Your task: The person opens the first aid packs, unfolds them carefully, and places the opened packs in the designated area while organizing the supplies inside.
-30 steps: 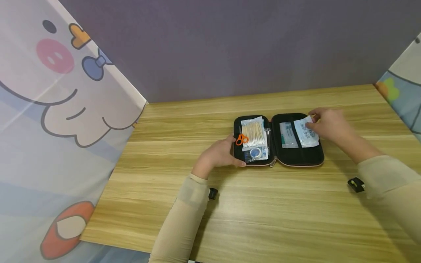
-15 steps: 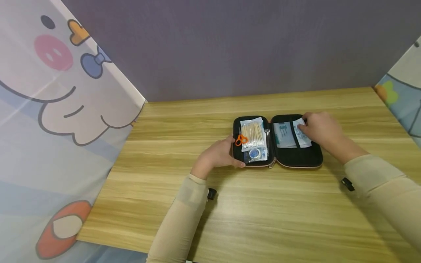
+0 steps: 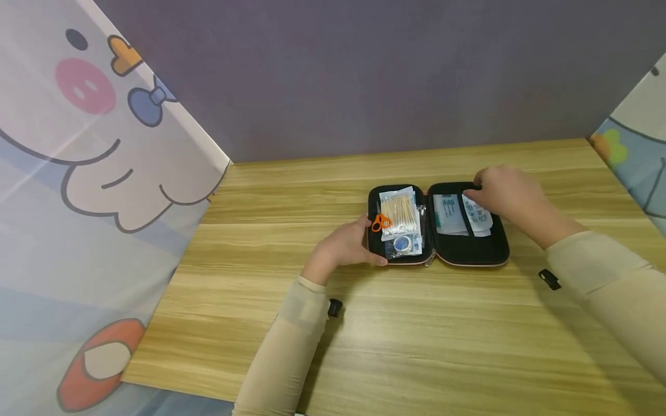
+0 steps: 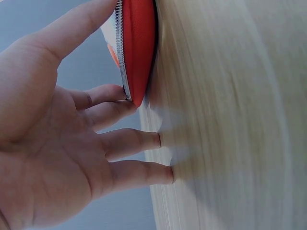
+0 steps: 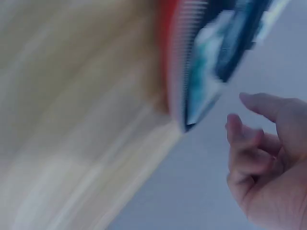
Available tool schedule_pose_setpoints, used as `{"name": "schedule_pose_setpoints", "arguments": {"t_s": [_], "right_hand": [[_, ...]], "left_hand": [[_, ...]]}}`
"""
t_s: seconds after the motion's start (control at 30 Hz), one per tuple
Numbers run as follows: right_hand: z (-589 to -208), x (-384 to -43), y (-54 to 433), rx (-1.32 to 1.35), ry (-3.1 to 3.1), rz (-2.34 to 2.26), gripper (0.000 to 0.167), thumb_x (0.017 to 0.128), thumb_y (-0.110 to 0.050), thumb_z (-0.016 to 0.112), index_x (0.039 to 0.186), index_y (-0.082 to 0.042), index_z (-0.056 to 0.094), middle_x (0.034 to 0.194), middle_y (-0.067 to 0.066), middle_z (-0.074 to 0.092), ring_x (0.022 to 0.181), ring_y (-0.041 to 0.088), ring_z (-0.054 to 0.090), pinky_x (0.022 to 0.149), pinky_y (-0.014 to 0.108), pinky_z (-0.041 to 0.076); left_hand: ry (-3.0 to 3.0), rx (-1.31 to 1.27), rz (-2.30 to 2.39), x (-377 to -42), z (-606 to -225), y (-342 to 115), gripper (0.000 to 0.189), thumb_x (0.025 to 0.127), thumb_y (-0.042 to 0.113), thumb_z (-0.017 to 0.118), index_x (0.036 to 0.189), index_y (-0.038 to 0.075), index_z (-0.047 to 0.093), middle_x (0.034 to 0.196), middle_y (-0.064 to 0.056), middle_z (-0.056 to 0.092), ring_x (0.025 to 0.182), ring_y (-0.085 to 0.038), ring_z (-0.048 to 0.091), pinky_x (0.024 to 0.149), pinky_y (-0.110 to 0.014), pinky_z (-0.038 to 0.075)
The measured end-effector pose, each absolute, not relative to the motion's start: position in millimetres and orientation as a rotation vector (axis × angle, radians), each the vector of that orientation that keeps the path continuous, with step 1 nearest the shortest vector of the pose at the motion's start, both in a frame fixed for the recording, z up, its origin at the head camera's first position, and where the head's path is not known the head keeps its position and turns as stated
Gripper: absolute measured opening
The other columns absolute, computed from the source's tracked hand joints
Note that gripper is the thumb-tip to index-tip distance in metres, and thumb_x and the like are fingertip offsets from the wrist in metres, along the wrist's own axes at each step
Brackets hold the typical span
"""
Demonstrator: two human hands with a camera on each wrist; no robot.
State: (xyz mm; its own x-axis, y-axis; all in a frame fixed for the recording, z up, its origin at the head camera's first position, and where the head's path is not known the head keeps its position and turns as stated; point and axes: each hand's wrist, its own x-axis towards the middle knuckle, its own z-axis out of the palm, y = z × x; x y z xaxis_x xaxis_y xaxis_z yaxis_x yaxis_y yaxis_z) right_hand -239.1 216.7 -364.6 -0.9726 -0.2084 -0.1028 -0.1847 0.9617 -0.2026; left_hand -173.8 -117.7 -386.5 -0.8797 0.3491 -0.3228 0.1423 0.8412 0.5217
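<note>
A zippered case (image 3: 470, 254) with a red outer shell (image 4: 140, 52) and black lining lies unfolded on the table. Its left half contains orange-handled scissors (image 3: 381, 222), a packet of cotton swabs (image 3: 400, 214) and a round white-and-blue item (image 3: 403, 244). My left hand (image 3: 347, 242) touches the left edge, thumb and fingertips against the rim, fingers fairly straight. In the right half, a clear packet (image 3: 450, 214) and a white printed packet (image 3: 477, 216) sit under a black strap (image 3: 465, 214). My right hand (image 3: 507, 190) hovers above the white packet, loosely bent fingers holding nothing; the right wrist view (image 5: 268, 163) is blurred.
The wooden table (image 3: 416, 346) extends around the case and ends at a grey panel (image 3: 364, 75) behind. A cartoon-printed cloth (image 3: 104, 231) hangs at the left. Small black devices (image 3: 335, 307) are at both wrists.
My right hand has moved left, sliding the white printed packet under the strap, then let go and lifted slightly. My left hand has stayed at the case's edge.
</note>
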Motion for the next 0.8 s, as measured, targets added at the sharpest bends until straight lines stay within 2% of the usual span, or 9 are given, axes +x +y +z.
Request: {"name": "schedule_pose_setpoints", "arguments": {"t_s": [0.1, 0.23, 0.33, 0.43, 0.47, 0.57, 0.67, 0.73, 0.8], "right_hand": [[-352, -243, 196, -0.333, 2.946, -0.413, 0.049, 0.104, -0.034, 0.065, 0.129, 0.008, 0.069, 0.127, 0.033, 0.070, 0.099, 0.042, 0.069, 0.083, 0.059, 0.057], [-348, -244, 164, -0.399, 2.874, -0.586, 0.045, 0.103, -0.034, 0.068, 0.123, 0.006, 0.073, 0.108, 0.024, 0.077, 0.080, 0.029, 0.067, 0.070, 0.045, 0.053], [-351, -239, 144, -0.443, 2.813, -0.663, 0.046, 0.103, -0.036, 0.069, 0.122, 0.006, 0.073, 0.094, 0.017, 0.078, 0.071, 0.023, 0.066, 0.064, 0.040, 0.052], [-356, -233, 127, -0.503, 2.778, -0.669, 0.046, 0.105, -0.034, 0.067, 0.129, 0.006, 0.069, 0.093, 0.017, 0.078, 0.070, 0.021, 0.068, 0.064, 0.038, 0.053], [-358, -231, 124, -0.546, 2.784, -0.642, 0.044, 0.106, -0.030, 0.065, 0.131, 0.005, 0.068, 0.096, 0.018, 0.078, 0.069, 0.021, 0.067, 0.064, 0.037, 0.053], [-364, -225, 118, -0.764, 2.802, -0.489, 0.038, 0.104, -0.009, 0.060, 0.141, -0.003, 0.067, 0.130, 0.022, 0.072, 0.066, 0.021, 0.063, 0.058, 0.033, 0.048], [-368, -220, 122, -1.046, 2.770, -0.270, 0.061, 0.095, 0.010, 0.056, 0.149, -0.016, 0.064, 0.159, 0.018, 0.054, 0.072, 0.022, 0.062, 0.052, 0.029, 0.039], [-370, -217, 125, -1.191, 2.724, -0.152, 0.071, 0.093, 0.014, 0.056, 0.153, -0.024, 0.061, 0.165, 0.012, 0.049, 0.080, 0.025, 0.066, 0.049, 0.028, 0.035], [-371, -216, 129, -1.280, 2.697, -0.089, 0.070, 0.094, 0.012, 0.058, 0.153, -0.026, 0.060, 0.165, 0.008, 0.051, 0.090, 0.028, 0.071, 0.048, 0.027, 0.033]], "left_hand": [[2.612, 0.367, 0.695, -174, -388, -119, 0.112, 0.078, 0.044, 0.095, 0.165, 0.012, 0.031, 0.152, -0.006, 0.062, 0.138, -0.029, 0.060, 0.121, -0.049, 0.046], [2.611, 0.371, 0.704, -174, -389, -121, 0.108, 0.078, 0.044, 0.096, 0.162, 0.013, 0.035, 0.150, -0.006, 0.063, 0.136, -0.029, 0.061, 0.120, -0.049, 0.047], [2.608, 0.375, 0.710, -173, -390, -122, 0.106, 0.078, 0.044, 0.095, 0.160, 0.012, 0.036, 0.149, -0.007, 0.064, 0.135, -0.029, 0.062, 0.119, -0.049, 0.047], [2.607, 0.376, 0.714, -172, -391, -123, 0.104, 0.078, 0.043, 0.095, 0.159, 0.012, 0.038, 0.147, -0.007, 0.065, 0.133, -0.029, 0.063, 0.118, -0.048, 0.048], [2.607, 0.376, 0.714, -171, -391, -123, 0.105, 0.078, 0.043, 0.095, 0.159, 0.012, 0.037, 0.148, -0.007, 0.065, 0.133, -0.029, 0.063, 0.118, -0.048, 0.048], [2.603, 0.377, 0.713, -170, -391, -122, 0.107, 0.079, 0.044, 0.095, 0.162, 0.012, 0.034, 0.149, -0.006, 0.063, 0.134, -0.028, 0.062, 0.119, -0.048, 0.048], [2.605, 0.385, 0.705, -171, -390, -122, 0.113, 0.080, 0.045, 0.094, 0.166, 0.012, 0.029, 0.154, -0.007, 0.060, 0.139, -0.029, 0.060, 0.121, -0.049, 0.046], [2.606, 0.387, 0.698, -171, -388, -122, 0.115, 0.080, 0.045, 0.094, 0.167, 0.011, 0.026, 0.156, -0.007, 0.059, 0.141, -0.030, 0.059, 0.121, -0.049, 0.046], [2.607, 0.387, 0.693, -172, -387, -123, 0.116, 0.080, 0.044, 0.094, 0.167, 0.011, 0.026, 0.158, -0.007, 0.058, 0.143, -0.031, 0.058, 0.122, -0.050, 0.045]]}}
